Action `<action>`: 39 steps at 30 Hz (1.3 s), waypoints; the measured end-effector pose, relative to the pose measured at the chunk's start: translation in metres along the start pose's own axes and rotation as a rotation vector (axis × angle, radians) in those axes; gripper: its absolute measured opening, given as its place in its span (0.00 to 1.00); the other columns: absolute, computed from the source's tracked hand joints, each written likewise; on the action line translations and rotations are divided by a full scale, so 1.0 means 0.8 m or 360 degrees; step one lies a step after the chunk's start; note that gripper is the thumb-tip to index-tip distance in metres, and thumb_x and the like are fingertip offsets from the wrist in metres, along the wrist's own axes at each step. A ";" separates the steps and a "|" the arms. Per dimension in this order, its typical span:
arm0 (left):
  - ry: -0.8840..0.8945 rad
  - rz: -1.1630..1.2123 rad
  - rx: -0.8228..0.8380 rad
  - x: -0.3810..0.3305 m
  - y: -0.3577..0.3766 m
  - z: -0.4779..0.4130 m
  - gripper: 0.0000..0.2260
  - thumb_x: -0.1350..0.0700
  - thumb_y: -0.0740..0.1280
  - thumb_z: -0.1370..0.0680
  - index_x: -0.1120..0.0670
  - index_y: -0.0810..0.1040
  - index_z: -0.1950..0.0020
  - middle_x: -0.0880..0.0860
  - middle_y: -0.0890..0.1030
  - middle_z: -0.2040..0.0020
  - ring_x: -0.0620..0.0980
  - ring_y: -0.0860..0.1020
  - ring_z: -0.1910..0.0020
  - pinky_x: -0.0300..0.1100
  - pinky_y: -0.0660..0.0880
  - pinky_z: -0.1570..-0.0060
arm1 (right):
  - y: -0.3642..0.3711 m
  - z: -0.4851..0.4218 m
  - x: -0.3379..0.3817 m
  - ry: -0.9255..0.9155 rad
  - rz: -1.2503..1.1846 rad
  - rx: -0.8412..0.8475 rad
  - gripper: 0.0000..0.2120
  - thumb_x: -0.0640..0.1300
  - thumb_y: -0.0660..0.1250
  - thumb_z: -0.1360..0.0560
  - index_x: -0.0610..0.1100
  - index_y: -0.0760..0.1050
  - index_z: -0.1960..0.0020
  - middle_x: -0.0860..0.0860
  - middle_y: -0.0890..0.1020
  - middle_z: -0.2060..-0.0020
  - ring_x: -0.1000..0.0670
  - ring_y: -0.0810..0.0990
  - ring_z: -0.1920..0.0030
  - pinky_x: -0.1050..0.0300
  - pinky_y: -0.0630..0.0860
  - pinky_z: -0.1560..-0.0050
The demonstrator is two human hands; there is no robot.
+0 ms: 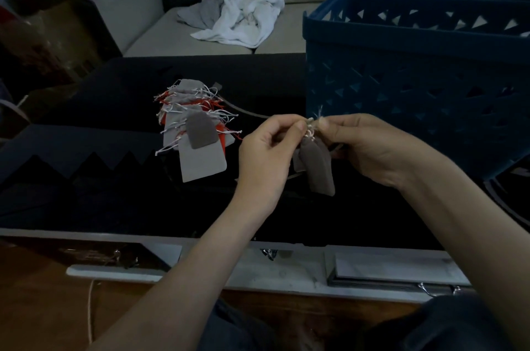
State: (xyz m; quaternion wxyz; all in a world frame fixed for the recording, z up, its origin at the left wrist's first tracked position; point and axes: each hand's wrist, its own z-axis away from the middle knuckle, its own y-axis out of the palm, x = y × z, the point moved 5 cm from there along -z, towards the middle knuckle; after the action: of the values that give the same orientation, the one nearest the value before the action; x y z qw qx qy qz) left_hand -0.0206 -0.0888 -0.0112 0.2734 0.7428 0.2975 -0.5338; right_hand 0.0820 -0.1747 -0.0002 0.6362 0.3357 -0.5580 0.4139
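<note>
Looking down from my head, my left hand (266, 155) and right hand (370, 147) meet above the dark bench (114, 201). The fingers (298, 125) of both are pinched tight on the gathered neck of a grey drawstring pouch (318, 170), which hangs down between my palms, clear of the bench, with its pale strings (311, 132) bunched at my fingertips. A pile of pouches (195, 124) lies to the left, and a blue basket (415, 86) stands just behind my right hand. A white cloth (243, 17) is crumpled on the sofa (160, 35) beyond.
</note>
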 end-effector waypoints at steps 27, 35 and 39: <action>-0.0227 0.0602 0.0155 -0.002 0.012 -0.002 0.07 0.65 0.64 0.23 0.58 0.80 0.55 0.50 0.80 0.62 0.45 0.76 0.59 0.39 0.73 0.53 | 0.015 0.003 0.002 0.0114 -0.0415 0.0288 0.09 0.44 0.66 0.31 0.39 0.79 0.55 0.46 0.78 0.61 0.51 0.77 0.56 0.58 0.75 0.50; 0.0174 0.0039 0.0352 -0.018 -0.001 -0.003 0.08 0.65 0.65 0.23 0.54 0.81 0.54 0.49 0.81 0.58 0.46 0.78 0.55 0.39 0.75 0.51 | 0.009 0.007 0.000 0.0138 -0.0291 0.0294 0.13 0.45 0.65 0.32 0.38 0.79 0.54 0.49 0.82 0.61 0.52 0.79 0.56 0.60 0.75 0.50; 0.0291 -0.0185 0.0360 -0.023 -0.002 -0.002 0.06 0.65 0.66 0.23 0.55 0.81 0.53 0.52 0.81 0.58 0.51 0.77 0.56 0.40 0.75 0.52 | 0.009 0.007 0.001 0.0131 -0.0239 0.0274 0.11 0.47 0.66 0.34 0.41 0.82 0.60 0.49 0.83 0.63 0.53 0.79 0.58 0.60 0.74 0.52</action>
State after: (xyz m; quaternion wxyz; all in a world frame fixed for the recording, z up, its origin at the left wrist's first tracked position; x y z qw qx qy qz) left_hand -0.0257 -0.0896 0.0070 0.1285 0.7959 0.3016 -0.5089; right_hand 0.0733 -0.1762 0.0010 0.6565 0.4126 -0.4671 0.4249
